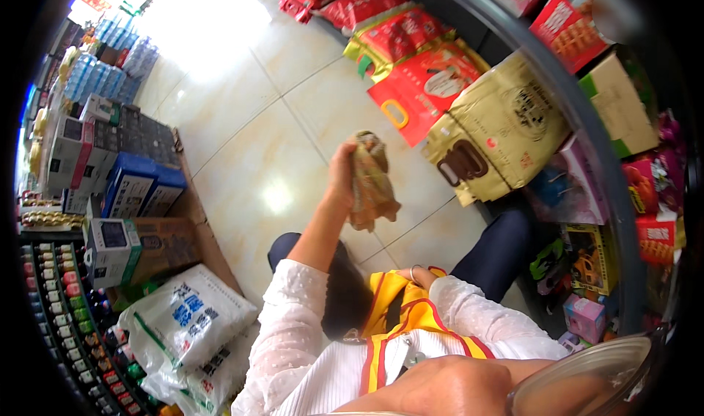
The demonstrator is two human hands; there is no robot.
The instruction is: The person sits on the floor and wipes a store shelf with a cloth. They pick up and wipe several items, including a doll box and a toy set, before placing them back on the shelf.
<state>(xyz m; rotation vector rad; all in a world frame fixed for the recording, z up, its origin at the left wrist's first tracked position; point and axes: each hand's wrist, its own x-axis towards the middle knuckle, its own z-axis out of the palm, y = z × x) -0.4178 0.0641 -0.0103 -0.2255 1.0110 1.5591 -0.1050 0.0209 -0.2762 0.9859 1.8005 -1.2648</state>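
Head view: the left hand (341, 172) is closed around a crumpled brown packet (372, 183), held up over the pale tiled floor (249, 123), whose open strip runs away between stacked cartons (128, 185) and white sacks (187, 317) on the left and leaning red bags (422, 86) and a gold bag (506, 123) on the right. The packet hangs just short of the gold bag's edge, apart from it. The right hand (416, 274) rests low against a yellow-and-red vest (396, 306), its grip not discernible.
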